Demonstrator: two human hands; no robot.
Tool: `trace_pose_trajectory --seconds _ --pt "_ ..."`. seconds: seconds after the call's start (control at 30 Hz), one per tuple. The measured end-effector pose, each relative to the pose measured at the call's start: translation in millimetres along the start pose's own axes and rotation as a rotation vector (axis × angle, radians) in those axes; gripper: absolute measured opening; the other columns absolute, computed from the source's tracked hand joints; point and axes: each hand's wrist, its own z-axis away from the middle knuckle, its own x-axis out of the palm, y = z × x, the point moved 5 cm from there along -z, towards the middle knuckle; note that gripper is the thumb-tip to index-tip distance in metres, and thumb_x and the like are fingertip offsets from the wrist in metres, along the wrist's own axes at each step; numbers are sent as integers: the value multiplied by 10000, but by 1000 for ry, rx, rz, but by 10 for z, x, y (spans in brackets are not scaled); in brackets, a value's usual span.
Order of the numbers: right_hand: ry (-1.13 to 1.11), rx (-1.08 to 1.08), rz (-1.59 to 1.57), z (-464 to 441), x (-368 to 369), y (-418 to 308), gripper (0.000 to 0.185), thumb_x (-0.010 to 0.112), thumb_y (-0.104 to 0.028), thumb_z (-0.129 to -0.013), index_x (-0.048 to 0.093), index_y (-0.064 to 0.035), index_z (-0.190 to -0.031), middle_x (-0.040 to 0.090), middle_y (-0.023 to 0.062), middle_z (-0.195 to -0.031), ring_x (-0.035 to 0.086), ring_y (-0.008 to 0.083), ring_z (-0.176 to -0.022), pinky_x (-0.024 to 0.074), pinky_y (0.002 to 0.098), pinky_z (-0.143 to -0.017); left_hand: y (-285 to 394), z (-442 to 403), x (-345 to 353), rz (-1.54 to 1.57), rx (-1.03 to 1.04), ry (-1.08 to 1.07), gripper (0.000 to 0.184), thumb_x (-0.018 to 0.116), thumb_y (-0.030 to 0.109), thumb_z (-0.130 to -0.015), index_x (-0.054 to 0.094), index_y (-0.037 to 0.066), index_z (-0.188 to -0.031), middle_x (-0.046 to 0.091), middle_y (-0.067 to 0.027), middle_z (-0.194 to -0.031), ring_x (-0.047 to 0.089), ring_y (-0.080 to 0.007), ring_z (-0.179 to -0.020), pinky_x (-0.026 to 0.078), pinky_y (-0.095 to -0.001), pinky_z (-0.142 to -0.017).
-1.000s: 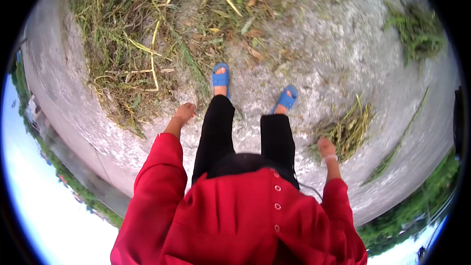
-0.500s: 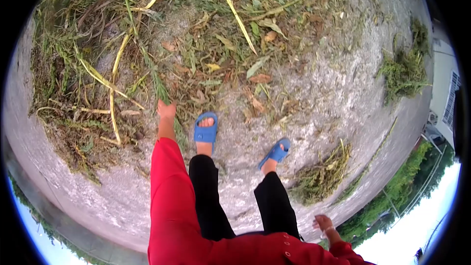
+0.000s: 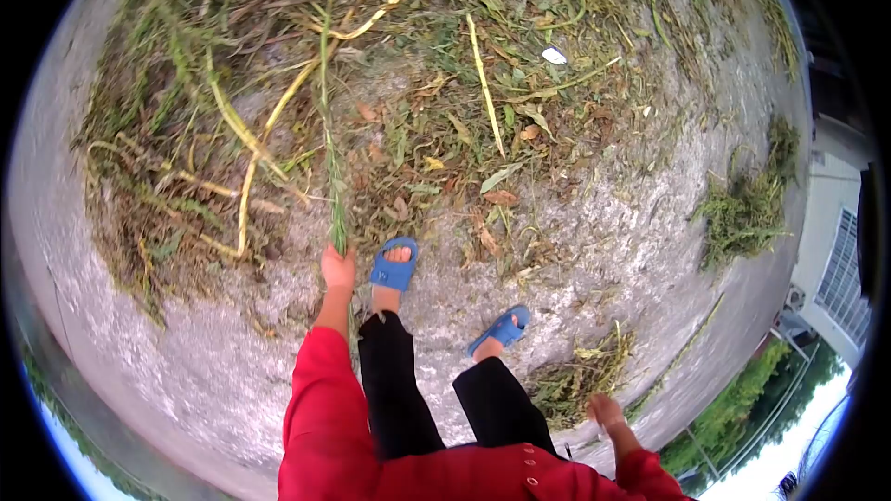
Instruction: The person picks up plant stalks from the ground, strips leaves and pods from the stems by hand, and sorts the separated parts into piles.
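Note:
My left hand (image 3: 338,268) is closed around the lower end of a long green plant stalk (image 3: 331,158), which stretches away from me over the cut plants (image 3: 176,148) on the ground. Low at the right, my right hand (image 3: 605,410) hangs beside a small heap of dried plants (image 3: 585,376); its fingers are small and partly blurred, and whether they hold anything is unclear. A thick yellow stalk (image 3: 484,83) lies among dry leaves ahead of my feet.
My feet in blue sandals (image 3: 393,264) stand on rough grey concrete (image 3: 445,334). Another green clump (image 3: 742,218) lies at the right. Beyond it are a building with a barred window (image 3: 846,269) and green trees (image 3: 733,422). A small white piece (image 3: 554,56) lies among the leaves.
My left hand has reached forward, closed on the green stalk, and drawn it up and back slightly. My right hand has swung back, then a little forward. The view has tilted and shifted.

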Motion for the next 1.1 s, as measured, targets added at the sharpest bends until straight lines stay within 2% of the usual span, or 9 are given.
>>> trace_pose_trajectory --seconds 0.03,0.13,0.3,0.47,0.57,0.67,0.83,1.0,1.1 --pt "224 12 -124 -152 -321 -326 278 491 -294 -840 588 -36 -805 605 180 -829 558 366 -810 438 466 -710 10 272 -243 10 -31 -3 269 654 187 -721 556 25 -913 557 -189 -880 521 -391 -858 421 -432 -751" --pt "481 -557 163 -300 -1451 -1912 304 556 -161 -808 527 -93 -1104 530 195 -1078 525 375 -942 443 418 -816 93 1291 -1034 7 -56 48 245 646 158 -723 557 24 -908 551 -197 -902 514 -393 -854 417 -434 -751" --pt "883 -1133 313 706 -2909 -4384 556 653 -119 -687 480 -155 -1214 380 133 -1327 337 307 -1250 263 457 -1029 141 2484 -1993 -195 176 268 224 602 59 -690 561 39 -909 545 -167 -936 489 -382 -887 406 -428 -751" --pt "1026 -1453 570 1484 -3028 -5243 683 686 -195 -635 426 -301 -1257 384 63 -1345 321 252 -1271 149 536 -1049 598 3204 -2764 -294 414 370 291 527 -2 -615 573 54 -898 496 -120 -802 471 -324 -790 392 -414 -684" --pt "1043 -1526 842 1558 -2831 -5403 555 563 -196 -736 406 -298 -1259 390 67 -1329 328 261 -1261 121 567 -1042 993 3484 -3196 -318 503 407 263 508 3 -628 578 56 -877 506 -110 -810 478 -309 -793 395 -395 -685" --pt "645 -1154 889 1298 -2933 -5312 273 572 -321 -759 571 -199 -1003 610 70 -920 575 237 -947 417 429 -854 1105 3757 -3608 -397 567 485 265 502 4 -612 580 64 -858 525 -102 -840 487 -310 -814 391 -406 -698" --pt "382 -1134 794 1690 -3096 -4493 542 564 -590 -696 553 -94 -915 594 90 -771 599 303 -742 473 412 -615 1270 3778 -3855 -620 525 537 228 526 24 -625 559 78 -844 538 -83 -929 483 -283 -931 297 -487 -950" --pt "617 -1171 498 1965 -3263 -3344 426 572 -511 -750 544 -129 -936 602 112 -716 598 309 -678 456 420 -563 1864 3556 -4036 -684 508 680 192 535 33 -662 555 142 -819 547 -30 -954 488 -231 -998 262 -518 -958" --pt "806 -1112 319 2115 -3324 -2871 285 583 -390 -787 538 -127 -889 596 108 -667 588 315 -622 447 410 -531 2433 3578 -3930 -776 536 688 370 594 98 -681 581 181 -1041 492 -60 -1131 401 -287 -1151 191 -546 -1004"
